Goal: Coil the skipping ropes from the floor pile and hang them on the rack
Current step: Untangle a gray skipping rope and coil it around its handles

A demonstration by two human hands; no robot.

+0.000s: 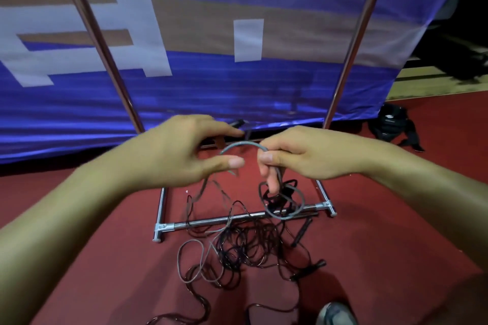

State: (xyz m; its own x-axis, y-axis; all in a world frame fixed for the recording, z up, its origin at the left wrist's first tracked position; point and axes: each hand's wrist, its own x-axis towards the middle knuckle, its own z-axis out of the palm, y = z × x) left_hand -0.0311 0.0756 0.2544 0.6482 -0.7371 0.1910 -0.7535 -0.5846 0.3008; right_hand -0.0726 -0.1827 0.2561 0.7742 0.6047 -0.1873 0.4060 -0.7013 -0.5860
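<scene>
Fingers (266,159) of right hand (298,155) pinch grey rope (243,144) – left hand (179,150) beside

Right hand (298,155) pinching grey rope (241,144), left hand (174,153) beside, rope pile (243,248) below, rack (237,219)

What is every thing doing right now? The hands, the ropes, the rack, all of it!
Left hand: fingers spread, reaching for the rope arc.
Right hand: grips a grey skipping rope, loops dangling below.
Floor pile: tangled, uncoiled ropes on the red floor.
Rack: standing upright; its hanging bar is out of view.
Black bag: lying on the floor.
</scene>
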